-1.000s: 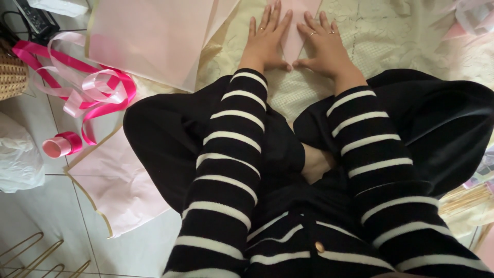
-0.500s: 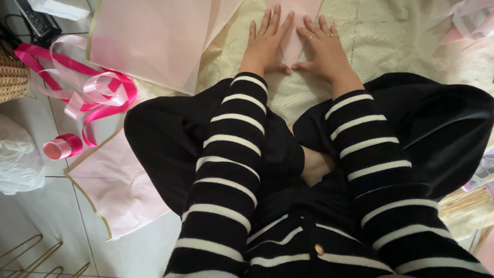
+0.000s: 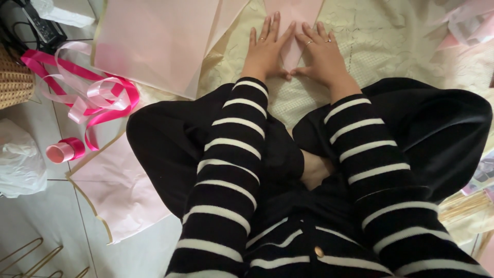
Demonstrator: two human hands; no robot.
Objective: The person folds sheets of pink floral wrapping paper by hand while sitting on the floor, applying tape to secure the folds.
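My left hand (image 3: 266,47) and my right hand (image 3: 323,53) lie flat, fingers spread, side by side on a pale pink paper sheet (image 3: 294,20) that rests on a cream embossed wrapping sheet (image 3: 383,38). The thumbs nearly touch over the pink sheet's lower tip. Neither hand grips anything. Black-and-white striped sleeves cover both arms, and my crossed legs in black trousers fill the middle of the view.
A large pink sheet (image 3: 154,44) lies at upper left, another pink sheet (image 3: 116,193) by my left knee. Loose pink ribbon (image 3: 98,98) and a ribbon spool (image 3: 64,150) sit on the tiled floor. A wicker basket (image 3: 13,77), a white plastic bag (image 3: 18,164) and gold wire legs (image 3: 36,257) are at left.
Both hands stay pressed flat on the pink sheet; they have shifted slightly, and the camera view has tilted a little.
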